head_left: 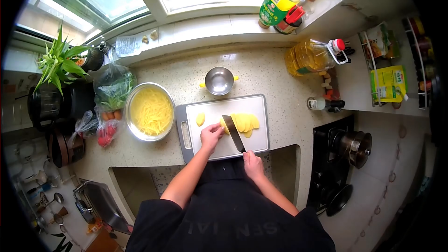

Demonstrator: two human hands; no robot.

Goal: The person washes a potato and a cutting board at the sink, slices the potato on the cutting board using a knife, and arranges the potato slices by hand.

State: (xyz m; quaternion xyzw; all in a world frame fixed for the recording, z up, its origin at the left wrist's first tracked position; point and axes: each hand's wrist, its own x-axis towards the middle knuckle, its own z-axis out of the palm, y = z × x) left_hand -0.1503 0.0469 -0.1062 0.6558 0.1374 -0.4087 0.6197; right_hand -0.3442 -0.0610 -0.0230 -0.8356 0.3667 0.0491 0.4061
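My right hand (253, 165) is closed around the handle of a kitchen knife (234, 134). The blade crosses the white cutting board (198, 150) at a slant, against the yellow potato. Left of the blade, my left hand (212, 138) has its fingers curled on a small potato piece (224, 125), partly hidden by the fingertips. Overlapping potato slices (246, 122) lie to the right of the blade. A single slice (200, 119) rests apart on the board's left side.
A metal bowl (129, 126) of potato shreds (151, 112) stands left of the board. Behind the board is a small steel bowl (219, 81) with yellow handles. Bagged vegetables (114, 89) lie far left. An oil jug (309, 57) stands back right, with a stove (326, 158) nearer.
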